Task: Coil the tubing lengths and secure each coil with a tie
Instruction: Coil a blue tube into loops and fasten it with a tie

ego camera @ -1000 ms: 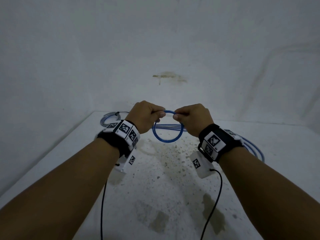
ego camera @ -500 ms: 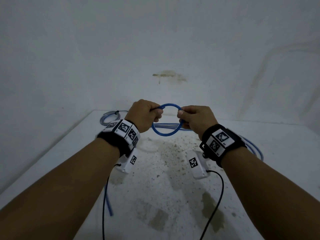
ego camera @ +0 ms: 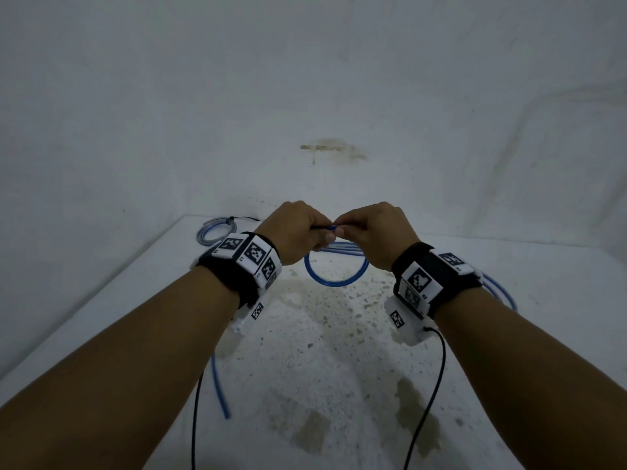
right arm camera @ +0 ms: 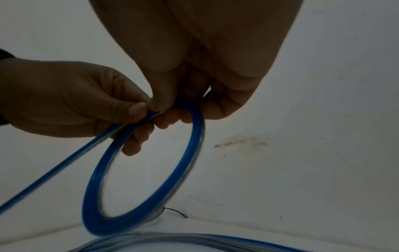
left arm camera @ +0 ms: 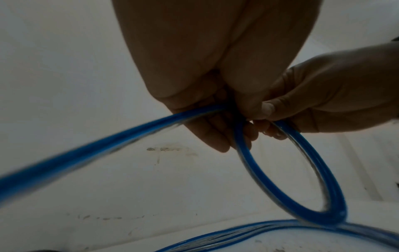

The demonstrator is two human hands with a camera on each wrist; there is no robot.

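A blue tubing loop (ego camera: 336, 278) hangs above the white table, below both hands. My left hand (ego camera: 315, 232) and right hand (ego camera: 353, 228) meet at the top of the loop, and each pinches the tubing with curled fingers. In the left wrist view the left hand's fingers (left arm camera: 215, 136) curl round the tube where the loop (left arm camera: 306, 173) crosses itself. In the right wrist view the right hand's thumb (right arm camera: 162, 102) presses the top of the loop (right arm camera: 138, 173). A loose tail (ego camera: 219, 385) trails down under my left wrist.
A pale coil (ego camera: 215, 230) with a black tie (right arm camera: 176, 211) lies at the table's back left corner. More blue tubing (ego camera: 502, 290) curves over the table behind my right wrist. White walls close the table at the back and left. Black wrist cables (ego camera: 427, 395) hang down.
The hands drew apart along the loop, then came back together at its top. The loop now hangs lower, and the loose tail has come into view under my left wrist.
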